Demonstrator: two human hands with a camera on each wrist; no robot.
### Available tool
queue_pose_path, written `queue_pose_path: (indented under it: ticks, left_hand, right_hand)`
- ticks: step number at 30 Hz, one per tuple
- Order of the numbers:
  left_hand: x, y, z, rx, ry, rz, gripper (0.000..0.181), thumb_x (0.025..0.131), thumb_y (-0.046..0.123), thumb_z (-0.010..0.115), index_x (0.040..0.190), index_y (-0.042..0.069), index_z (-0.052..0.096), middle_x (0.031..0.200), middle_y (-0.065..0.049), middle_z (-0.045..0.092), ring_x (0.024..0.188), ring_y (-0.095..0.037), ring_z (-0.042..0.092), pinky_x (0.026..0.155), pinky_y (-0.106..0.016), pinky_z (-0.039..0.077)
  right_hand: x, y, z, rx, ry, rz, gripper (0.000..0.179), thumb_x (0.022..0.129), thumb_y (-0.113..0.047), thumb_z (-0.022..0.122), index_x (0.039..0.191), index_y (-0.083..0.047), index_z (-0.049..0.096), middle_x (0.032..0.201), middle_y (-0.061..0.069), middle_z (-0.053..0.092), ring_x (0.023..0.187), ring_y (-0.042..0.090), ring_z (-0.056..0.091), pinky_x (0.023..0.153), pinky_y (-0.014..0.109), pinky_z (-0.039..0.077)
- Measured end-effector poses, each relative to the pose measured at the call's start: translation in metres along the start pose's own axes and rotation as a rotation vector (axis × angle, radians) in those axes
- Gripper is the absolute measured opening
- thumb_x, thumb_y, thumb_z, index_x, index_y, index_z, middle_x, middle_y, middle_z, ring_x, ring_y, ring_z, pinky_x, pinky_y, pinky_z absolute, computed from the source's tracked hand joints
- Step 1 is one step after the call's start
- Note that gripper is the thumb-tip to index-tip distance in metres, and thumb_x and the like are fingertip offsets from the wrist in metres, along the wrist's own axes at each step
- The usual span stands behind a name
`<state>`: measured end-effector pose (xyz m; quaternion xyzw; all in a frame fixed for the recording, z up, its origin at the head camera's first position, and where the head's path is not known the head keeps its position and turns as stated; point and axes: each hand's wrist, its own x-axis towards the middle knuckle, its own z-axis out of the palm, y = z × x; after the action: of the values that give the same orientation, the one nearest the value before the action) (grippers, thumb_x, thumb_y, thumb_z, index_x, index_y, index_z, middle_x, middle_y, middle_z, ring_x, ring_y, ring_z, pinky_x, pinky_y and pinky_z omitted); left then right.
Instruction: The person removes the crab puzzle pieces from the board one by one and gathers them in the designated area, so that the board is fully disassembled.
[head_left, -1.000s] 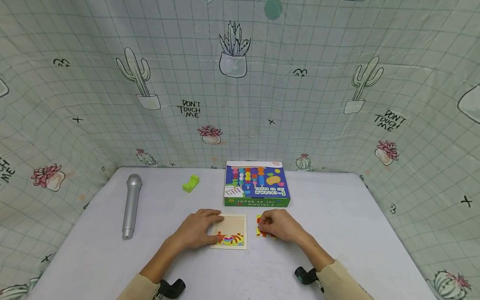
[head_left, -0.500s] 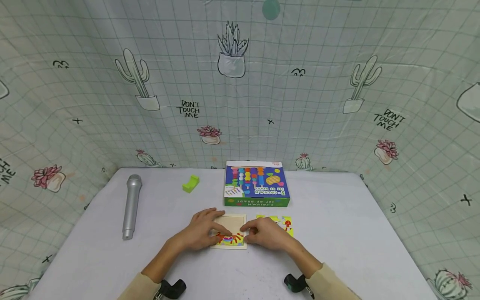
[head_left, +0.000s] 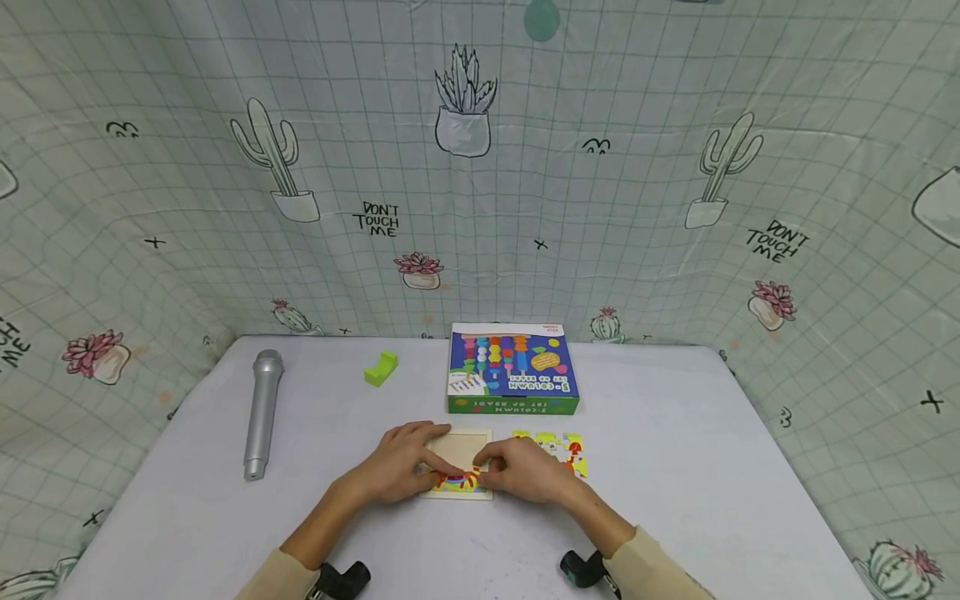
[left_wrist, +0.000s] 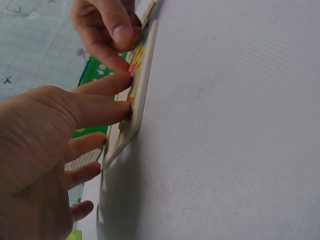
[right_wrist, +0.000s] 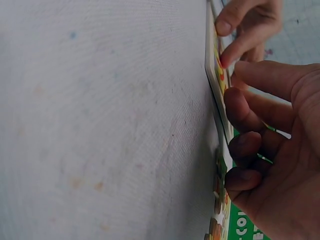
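Note:
A wooden puzzle tray (head_left: 454, 447) lies flat on the white table (head_left: 675, 467) in front of me, with a colourful row of pieces fitted along its near edge. My left hand (head_left: 408, 468) rests on the tray's left side with straight fingers (left_wrist: 107, 107) pressing it down. My right hand (head_left: 504, 472) is at the tray's right side, its thumb and forefinger pinching a puzzle piece (left_wrist: 136, 41) against the tray's edge (left_wrist: 142, 95). In the right wrist view the tray (right_wrist: 214, 75) shows edge-on, with the left hand (right_wrist: 245, 25) beyond it.
Loose yellow and red puzzle pieces (head_left: 562, 447) lie just right of the tray. A blue and green bead-set box (head_left: 513, 375) stands behind. Further left are a green block (head_left: 381, 367) and a silver microphone (head_left: 262, 412). A cactus-print curtain (head_left: 480, 183) encloses the table.
My right hand left the loose pieces with one piece and moved left onto the tray, uncovering the pile. The left hand has stayed on the tray.

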<state>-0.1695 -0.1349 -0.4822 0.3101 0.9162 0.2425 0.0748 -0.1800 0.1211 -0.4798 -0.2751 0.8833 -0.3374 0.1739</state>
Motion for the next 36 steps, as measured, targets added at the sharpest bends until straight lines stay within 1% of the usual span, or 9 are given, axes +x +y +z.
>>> queue_pose_path:
  ticks: [6, 12, 16, 23, 26, 29, 36]
  left_hand:
    - [0.0001, -0.0005, -0.0002, 0.011, -0.005, 0.002, 0.027, 0.092, 0.02, 0.07, 0.111, 0.037, 0.078, 0.15, -0.012, 0.049, 0.14, -0.042, 0.038, 0.104, -0.071, 0.029]
    - [0.0001, 0.0005, -0.0015, 0.006, -0.008, -0.002, 0.029, 0.092, 0.018, 0.069, 0.112, 0.037, 0.078, 0.151, -0.012, 0.049, 0.14, -0.041, 0.038, 0.105, -0.071, 0.029]
    - [0.0001, 0.0014, -0.0027, 0.01, -0.009, -0.001, 0.029, 0.092, 0.018, 0.069, 0.112, 0.038, 0.078, 0.15, -0.012, 0.049, 0.141, -0.041, 0.038, 0.105, -0.071, 0.029]
    - [0.0011, 0.0023, -0.003, 0.017, -0.008, 0.0, 0.028, 0.092, 0.019, 0.07, 0.111, 0.039, 0.078, 0.149, -0.011, 0.05, 0.14, -0.039, 0.039, 0.105, -0.07, 0.029]
    - [0.001, 0.0033, -0.004, 0.025, -0.008, 0.002, 0.028, 0.092, 0.019, 0.07, 0.11, 0.038, 0.078, 0.149, -0.011, 0.05, 0.14, -0.04, 0.04, 0.104, -0.07, 0.03]
    - [0.0011, 0.0045, -0.005, 0.033, -0.004, 0.003, 0.027, 0.092, 0.019, 0.071, 0.11, 0.037, 0.079, 0.149, -0.012, 0.051, 0.139, -0.04, 0.041, 0.104, -0.07, 0.03]
    - [0.0016, 0.0057, -0.0054, 0.024, -0.005, 0.002, 0.025, 0.091, 0.02, 0.071, 0.109, 0.036, 0.079, 0.149, -0.013, 0.051, 0.138, -0.041, 0.041, 0.104, -0.071, 0.03]
  right_hand:
    - [0.002, -0.0015, 0.0023, 0.001, 0.02, 0.013, 0.02, 0.089, -0.02, 0.074, 0.106, -0.01, 0.074, 0.069, -0.009, 0.057, 0.061, 0.004, 0.049, 0.058, 0.021, 0.037]
    - [0.0033, -0.0006, 0.0041, 0.006, 0.029, 0.021, 0.016, 0.09, -0.019, 0.072, 0.104, -0.011, 0.074, 0.072, -0.009, 0.058, 0.065, 0.005, 0.05, 0.062, 0.023, 0.039]
    - [0.0046, -0.0005, 0.0052, -0.017, 0.044, 0.02, 0.013, 0.09, -0.02, 0.071, 0.101, -0.012, 0.074, 0.073, -0.009, 0.058, 0.067, 0.006, 0.051, 0.064, 0.024, 0.041]
    - [0.0066, -0.0025, 0.0062, -0.062, 0.073, 0.009, 0.008, 0.089, -0.018, 0.072, 0.096, -0.014, 0.073, 0.075, -0.009, 0.056, 0.067, 0.005, 0.05, 0.062, 0.023, 0.041]
    - [0.0065, -0.0045, 0.0057, -0.046, 0.078, 0.012, 0.004, 0.088, -0.017, 0.072, 0.092, -0.018, 0.071, 0.076, -0.01, 0.056, 0.069, 0.005, 0.051, 0.062, 0.023, 0.041]
    - [0.0062, -0.0075, 0.0041, -0.021, 0.078, 0.008, 0.006, 0.088, -0.016, 0.072, 0.089, -0.021, 0.069, 0.077, -0.01, 0.057, 0.07, 0.006, 0.052, 0.062, 0.022, 0.042]
    - [0.0025, -0.0086, -0.0011, 0.044, 0.05, -0.012, 0.004, 0.09, -0.017, 0.071, 0.092, -0.019, 0.068, 0.079, -0.011, 0.061, 0.07, 0.006, 0.055, 0.063, 0.023, 0.044]
